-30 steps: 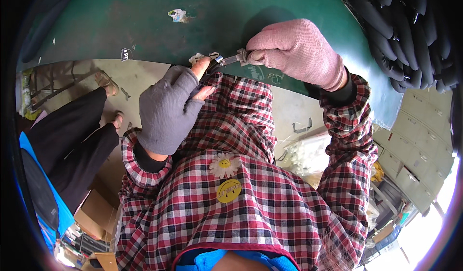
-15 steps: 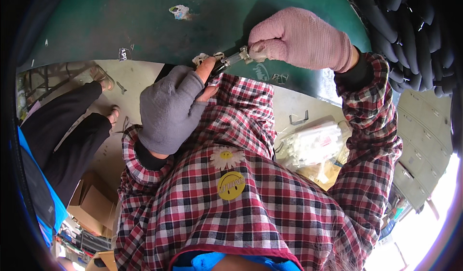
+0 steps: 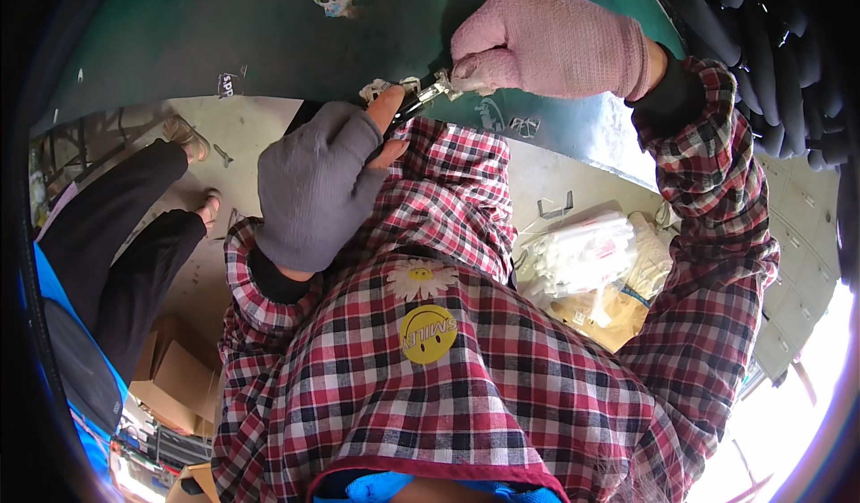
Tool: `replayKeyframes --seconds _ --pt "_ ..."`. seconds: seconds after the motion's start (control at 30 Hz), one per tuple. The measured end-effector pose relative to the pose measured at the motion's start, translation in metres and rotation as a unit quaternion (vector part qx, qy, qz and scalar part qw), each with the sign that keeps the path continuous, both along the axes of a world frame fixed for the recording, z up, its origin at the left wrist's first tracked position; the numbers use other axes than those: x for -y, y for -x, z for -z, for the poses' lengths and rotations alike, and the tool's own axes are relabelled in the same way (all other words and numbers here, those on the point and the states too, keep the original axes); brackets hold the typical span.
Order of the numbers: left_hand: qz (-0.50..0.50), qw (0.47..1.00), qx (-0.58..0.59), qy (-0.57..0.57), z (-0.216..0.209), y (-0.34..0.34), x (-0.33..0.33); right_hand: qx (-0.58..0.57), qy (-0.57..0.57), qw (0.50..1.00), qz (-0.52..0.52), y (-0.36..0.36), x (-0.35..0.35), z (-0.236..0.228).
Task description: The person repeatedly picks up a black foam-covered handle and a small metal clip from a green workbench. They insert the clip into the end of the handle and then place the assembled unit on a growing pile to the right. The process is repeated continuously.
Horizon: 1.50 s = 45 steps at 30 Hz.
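My left hand (image 3: pixel 315 185), in a grey glove with bare thumb and fingertip, is closed round a slim black rod with a shiny metal end (image 3: pixel 435 89). The rod slants up to the right over the near edge of the green table (image 3: pixel 296 51). At its metal end my right hand (image 3: pixel 554 44), in a pink glove, is pinched closed. Between the right fingertips shows a small pale piece (image 3: pixel 468 82), too unclear to name. Most of the rod's lower part is hidden in the left hand.
Long black rounded pieces (image 3: pixel 761 46) crowd the right rear. Below the table lies a clear bag of white items (image 3: pixel 582 257) on brown cardboard. Another person's dark-trousered legs (image 3: pixel 116 207) are at the left, near open cardboard boxes (image 3: pixel 179 378). Grey cabinets (image 3: pixel 788 252) stand at the right.
My right hand has shifted slightly up and left, closer to my left hand. Less of the rod's metal end shows between them, and the right forearm has swung outward.
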State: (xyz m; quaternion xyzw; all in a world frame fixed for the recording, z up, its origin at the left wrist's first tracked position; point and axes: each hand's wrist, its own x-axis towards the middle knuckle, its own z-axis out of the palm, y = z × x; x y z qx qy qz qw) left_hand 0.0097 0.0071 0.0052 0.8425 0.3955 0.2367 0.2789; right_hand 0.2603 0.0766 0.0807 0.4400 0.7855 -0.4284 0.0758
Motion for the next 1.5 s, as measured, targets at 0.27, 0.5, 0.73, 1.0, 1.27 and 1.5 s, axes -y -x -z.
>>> replayKeyframes --seconds 0.27,0.5,0.73,1.0,1.27,1.5 --pt "-0.023 0.999 -0.01 -0.024 0.005 -0.003 -0.008 -0.043 -0.01 0.998 -0.054 -0.002 -0.017 0.018" --pt "-0.039 0.999 -0.01 -0.015 0.019 0.013 -0.017 0.029 -0.06 0.997 -0.033 -0.054 -0.026 0.035" --pt "0.016 0.998 0.029 0.062 -0.059 0.089 -0.013 0.205 -0.519 0.792 0.246 -0.07 0.02 0.044" --pt "0.005 0.84 0.301 0.451 -0.209 0.267 -0.038 -0.24 -0.475 0.844 0.072 0.101 0.118 0.042" --pt "0.168 0.656 0.695 0.241 -0.232 0.115 -0.12 -0.057 -0.532 0.808 0.245 0.005 0.107 -0.048" --pt "-0.12 0.901 0.399 0.12 -0.104 0.026 -0.154 0.024 -0.561 0.716 0.415 -0.129 0.012 -0.222"
